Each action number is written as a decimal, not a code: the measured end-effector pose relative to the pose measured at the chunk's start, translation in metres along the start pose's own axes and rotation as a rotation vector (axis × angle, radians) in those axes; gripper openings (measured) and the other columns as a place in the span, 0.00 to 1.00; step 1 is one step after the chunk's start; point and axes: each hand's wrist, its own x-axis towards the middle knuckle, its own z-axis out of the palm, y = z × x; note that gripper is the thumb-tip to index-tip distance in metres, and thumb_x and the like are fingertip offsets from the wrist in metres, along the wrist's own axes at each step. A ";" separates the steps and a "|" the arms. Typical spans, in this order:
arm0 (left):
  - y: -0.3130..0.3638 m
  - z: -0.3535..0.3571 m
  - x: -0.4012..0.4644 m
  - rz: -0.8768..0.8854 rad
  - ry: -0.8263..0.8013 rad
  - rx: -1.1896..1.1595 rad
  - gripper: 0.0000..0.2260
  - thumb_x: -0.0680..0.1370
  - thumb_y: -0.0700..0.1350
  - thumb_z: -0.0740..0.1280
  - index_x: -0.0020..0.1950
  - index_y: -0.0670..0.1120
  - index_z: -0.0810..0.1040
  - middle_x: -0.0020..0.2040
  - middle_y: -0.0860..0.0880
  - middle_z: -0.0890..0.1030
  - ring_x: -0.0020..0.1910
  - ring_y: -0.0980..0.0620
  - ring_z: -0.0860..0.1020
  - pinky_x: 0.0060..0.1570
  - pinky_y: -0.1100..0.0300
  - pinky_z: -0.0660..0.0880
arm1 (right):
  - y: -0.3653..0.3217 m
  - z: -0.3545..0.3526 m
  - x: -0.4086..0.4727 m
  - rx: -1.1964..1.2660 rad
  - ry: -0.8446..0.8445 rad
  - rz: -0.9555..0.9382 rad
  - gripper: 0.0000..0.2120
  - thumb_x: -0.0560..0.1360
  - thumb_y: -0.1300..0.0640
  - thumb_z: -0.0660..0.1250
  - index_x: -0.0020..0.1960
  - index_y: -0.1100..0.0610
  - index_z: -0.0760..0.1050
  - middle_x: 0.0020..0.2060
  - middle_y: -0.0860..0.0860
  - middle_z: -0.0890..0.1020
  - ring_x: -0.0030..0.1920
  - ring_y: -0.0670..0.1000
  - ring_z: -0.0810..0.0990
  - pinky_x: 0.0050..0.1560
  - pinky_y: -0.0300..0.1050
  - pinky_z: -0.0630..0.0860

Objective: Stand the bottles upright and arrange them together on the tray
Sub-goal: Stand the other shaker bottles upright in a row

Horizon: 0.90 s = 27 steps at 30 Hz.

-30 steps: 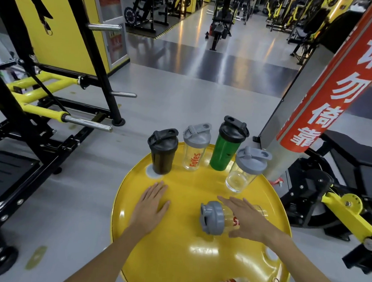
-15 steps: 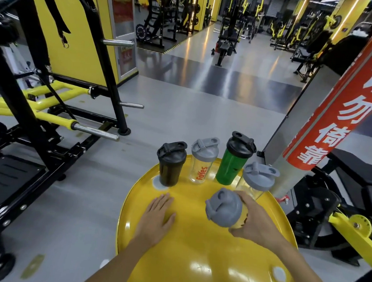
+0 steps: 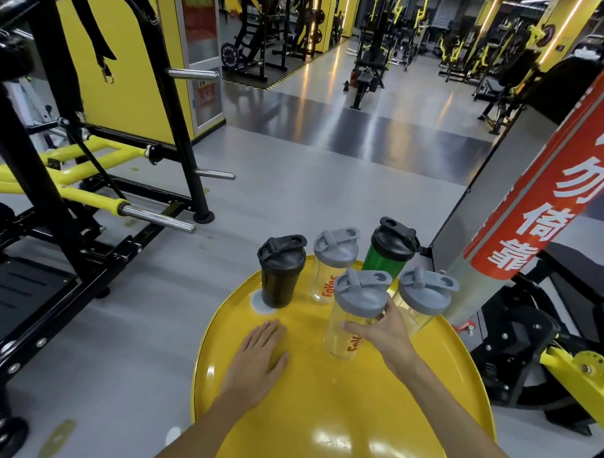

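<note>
A round yellow tray point(image 3: 346, 420) fills the lower middle of the head view. At its far edge stand a black bottle point(image 3: 280, 273), a clear grey-lidded bottle point(image 3: 330, 265), a green bottle with a black lid point(image 3: 387, 252) and another clear grey-lidded bottle point(image 3: 421, 301). My right hand point(image 3: 388, 333) grips a clear bottle with a grey lid point(image 3: 354, 312), upright, just in front of that row; whether its base touches the tray I cannot tell. My left hand point(image 3: 260, 358) lies flat on the tray, fingers apart, near the black bottle.
A black and yellow weight machine point(image 3: 68, 181) with chrome bars stands to the left. A grey pillar with a red sign point(image 3: 540, 192) leans close behind the tray on the right, with black and yellow equipment point(image 3: 573, 365) beside it. Grey gym floor stretches ahead.
My right hand picked the lying clear bottle off the tray, turned it upright and carried it toward the row of standing bottles. My left hand stayed flat on the tray.
</note>
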 end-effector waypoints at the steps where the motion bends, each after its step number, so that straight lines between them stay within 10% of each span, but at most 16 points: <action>1: 0.000 0.000 0.000 0.000 -0.007 0.003 0.27 0.83 0.62 0.48 0.81 0.55 0.54 0.81 0.57 0.52 0.79 0.61 0.45 0.77 0.60 0.42 | 0.003 0.002 0.002 0.010 0.019 0.007 0.38 0.60 0.67 0.83 0.65 0.52 0.71 0.56 0.47 0.81 0.51 0.36 0.80 0.42 0.35 0.78; 20: -0.003 0.005 0.001 0.011 -0.003 -0.001 0.26 0.84 0.60 0.51 0.80 0.53 0.57 0.81 0.53 0.57 0.80 0.57 0.50 0.78 0.58 0.45 | 0.027 0.000 0.010 -0.073 0.051 0.014 0.33 0.67 0.67 0.79 0.67 0.58 0.70 0.61 0.50 0.78 0.59 0.46 0.76 0.42 0.27 0.75; 27: -0.002 0.004 0.000 0.028 -0.008 -0.014 0.26 0.84 0.60 0.51 0.80 0.52 0.57 0.81 0.53 0.56 0.80 0.57 0.49 0.79 0.58 0.44 | 0.037 -0.004 -0.011 -0.253 -0.032 0.101 0.37 0.72 0.55 0.77 0.74 0.58 0.63 0.67 0.51 0.73 0.72 0.56 0.68 0.64 0.48 0.70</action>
